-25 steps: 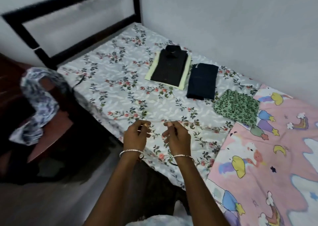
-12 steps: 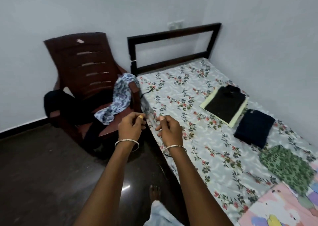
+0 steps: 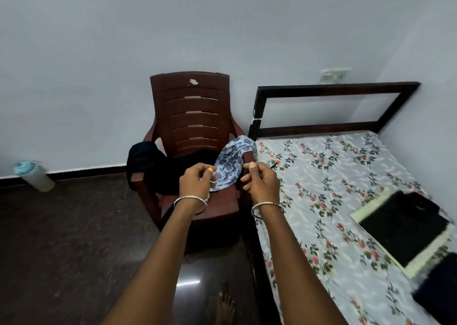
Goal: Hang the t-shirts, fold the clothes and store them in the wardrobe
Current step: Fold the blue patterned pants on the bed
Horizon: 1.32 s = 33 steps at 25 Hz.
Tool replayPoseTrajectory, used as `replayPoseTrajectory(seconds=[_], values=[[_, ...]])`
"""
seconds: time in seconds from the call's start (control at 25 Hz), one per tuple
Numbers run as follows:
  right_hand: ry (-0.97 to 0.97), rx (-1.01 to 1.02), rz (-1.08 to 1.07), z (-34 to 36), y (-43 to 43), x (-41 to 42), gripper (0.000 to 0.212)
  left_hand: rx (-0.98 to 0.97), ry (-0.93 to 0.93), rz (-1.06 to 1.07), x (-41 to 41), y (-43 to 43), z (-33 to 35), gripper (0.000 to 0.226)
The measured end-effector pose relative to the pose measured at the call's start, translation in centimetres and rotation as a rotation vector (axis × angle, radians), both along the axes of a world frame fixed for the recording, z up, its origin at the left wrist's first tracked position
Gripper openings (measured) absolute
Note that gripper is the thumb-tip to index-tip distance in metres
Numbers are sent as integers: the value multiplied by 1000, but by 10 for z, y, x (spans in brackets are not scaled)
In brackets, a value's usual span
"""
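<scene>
A blue-and-white patterned cloth (image 3: 231, 164) lies draped over the right armrest and seat of a brown plastic chair (image 3: 193, 107). A dark garment (image 3: 148, 161) is heaped on the chair's left armrest and seat. My left hand (image 3: 196, 182) and my right hand (image 3: 262, 182) hover side by side just in front of the patterned cloth, fingers loosely curled, holding nothing. On the bed (image 3: 333, 176) at the right, a folded black shirt (image 3: 403, 225) lies on a folded pale yellow garment (image 3: 425, 258). A folded navy garment (image 3: 437, 290) sits by the frame's right edge.
The bed has a floral sheet and a dark headboard frame (image 3: 333, 87) against the wall. A pale bottle with a teal lid (image 3: 33, 176) stands on the dark floor at the far left. My bare foot (image 3: 223, 307) shows below, between chair and bed.
My view has swung left from the bed to the chair. Both hands kept their curled pose and now hover over the chair's seat instead of the bed's edge.
</scene>
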State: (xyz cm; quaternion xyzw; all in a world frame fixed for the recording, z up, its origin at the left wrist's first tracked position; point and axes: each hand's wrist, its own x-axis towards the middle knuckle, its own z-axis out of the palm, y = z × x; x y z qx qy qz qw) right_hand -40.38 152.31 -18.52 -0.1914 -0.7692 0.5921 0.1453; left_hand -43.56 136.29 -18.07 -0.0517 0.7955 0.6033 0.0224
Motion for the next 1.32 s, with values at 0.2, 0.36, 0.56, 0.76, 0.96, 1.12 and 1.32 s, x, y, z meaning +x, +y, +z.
replayPoseTrajectory(seconds=[0.2,0.36,0.56,0.76,0.96,1.12,1.32], values=[[-38,-24,82,-4,10,-96,28,-7,-42,72,-87,4,-8,20],[-71,-26,94,-20,16,-150,26,3,-86,86,-134,8,-25,19],[-173,-33,73,-62,38,-212,22,-36,-156,22,-201,23,-60,19],[-357,67,-50,-120,68,-280,15,-138,-247,-68,-286,48,-104,20],[-528,251,-14,-148,88,-346,24,-302,-354,-199,-362,76,-150,12],[-615,488,179,-193,99,-393,53,-383,-447,-340,-413,93,-192,13],[-811,737,278,-226,104,-421,62,-486,-515,-566,-450,110,-231,35]])
